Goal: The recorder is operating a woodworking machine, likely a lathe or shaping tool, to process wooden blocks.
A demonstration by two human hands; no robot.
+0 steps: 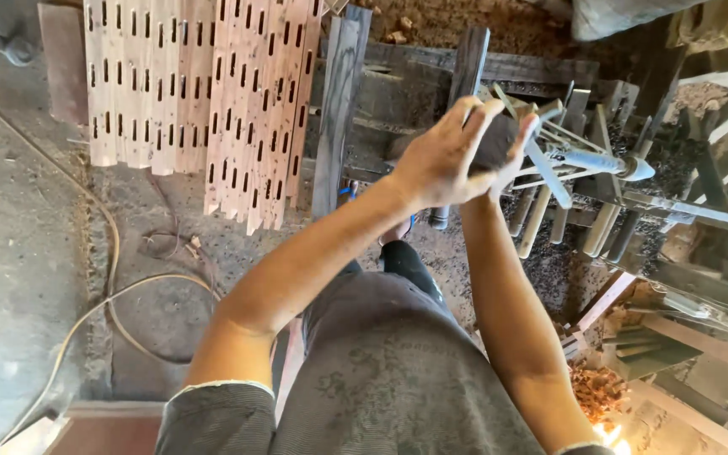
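Hands meet over a dark lump (499, 139): the left hand (440, 160) wraps it from above, the right hand (516, 156) cups it beneath; its long axis cannot be told. Around lie slotted wooden boards (195, 93), a metal tool (600, 160), a dusty concrete floor (18, 253) and a cable (111, 303).

Daylight falls evenly from above on my workshop floor; the pale slotted wooden slats (195, 101) catch the brightest light, nearly washed out. My forearms cast soft shadows. A hot orange glare burns at the bottom right corner. My left hand (440, 156) is slightly motion-blurred, and straight edges bow outward near the frame's edges.
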